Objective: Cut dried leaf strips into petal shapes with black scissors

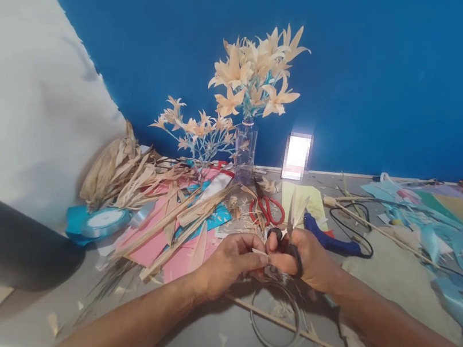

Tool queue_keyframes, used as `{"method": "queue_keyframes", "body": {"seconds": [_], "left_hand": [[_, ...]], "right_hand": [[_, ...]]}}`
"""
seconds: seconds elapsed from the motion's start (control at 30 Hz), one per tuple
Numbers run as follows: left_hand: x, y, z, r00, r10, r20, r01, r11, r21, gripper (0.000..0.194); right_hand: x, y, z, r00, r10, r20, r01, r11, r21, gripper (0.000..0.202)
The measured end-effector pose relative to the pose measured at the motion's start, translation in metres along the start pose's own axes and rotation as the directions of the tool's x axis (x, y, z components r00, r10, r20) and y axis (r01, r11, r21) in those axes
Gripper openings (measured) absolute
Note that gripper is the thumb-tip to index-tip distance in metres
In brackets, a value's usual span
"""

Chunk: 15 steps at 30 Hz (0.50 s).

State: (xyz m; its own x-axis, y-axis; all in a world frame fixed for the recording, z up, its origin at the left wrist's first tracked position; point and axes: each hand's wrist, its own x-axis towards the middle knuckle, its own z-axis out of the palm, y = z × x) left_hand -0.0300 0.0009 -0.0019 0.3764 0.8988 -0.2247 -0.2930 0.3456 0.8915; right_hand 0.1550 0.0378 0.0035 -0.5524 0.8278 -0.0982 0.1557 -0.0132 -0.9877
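My left hand [227,263] is closed in a pinch on a small pale strip of dried husk [261,253]. Black-handled scissors [291,220] are in my right hand [314,261], their blades pointing up and away from me. The fingertips of both hands meet at the husk strip, and part of it is hidden by them. Below the hands, a coil of grey wire [253,313] and a thin stick [319,342] lie on the grey table [189,341]. Just beyond the scissors is yellow paper [317,201] with a pale husk piece in front of it.
Husk flowers [258,67] stand in a clear bottle [245,149], beside a smaller spray [203,129]. Red-handled scissors [277,209], a blue glue gun [330,237], ribbon roll [106,221], dried husks [105,172], pink paper [148,236], folded cloth [392,290] and a dark cylinder [7,244] surround the hands.
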Motion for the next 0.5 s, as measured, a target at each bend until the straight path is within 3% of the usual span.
{"method": "queue_keyframes", "body": {"seconds": [0.17, 0.3, 0.5], "left_hand": [[-0.003, 0.010, -0.001, 0.986, 0.051, 0.157, -0.021, 0.981, -0.191, 0.018], [-0.002, 0.009, -0.001, 0.995, 0.079, 0.054, -0.073, 0.991, -0.112, 0.020], [0.001, -0.005, 0.001, 0.996, 0.084, -0.002, -0.084, 0.995, -0.051, 0.022]], "right_hand": [[0.003, 0.001, -0.006, 1.000, -0.026, -0.008, 0.027, 0.993, 0.116, 0.027], [0.002, -0.001, -0.006, 0.997, -0.068, 0.039, 0.057, 0.973, 0.222, 0.033], [-0.003, -0.008, 0.006, 0.999, -0.050, -0.006, 0.051, 0.990, 0.129, 0.028]]}}
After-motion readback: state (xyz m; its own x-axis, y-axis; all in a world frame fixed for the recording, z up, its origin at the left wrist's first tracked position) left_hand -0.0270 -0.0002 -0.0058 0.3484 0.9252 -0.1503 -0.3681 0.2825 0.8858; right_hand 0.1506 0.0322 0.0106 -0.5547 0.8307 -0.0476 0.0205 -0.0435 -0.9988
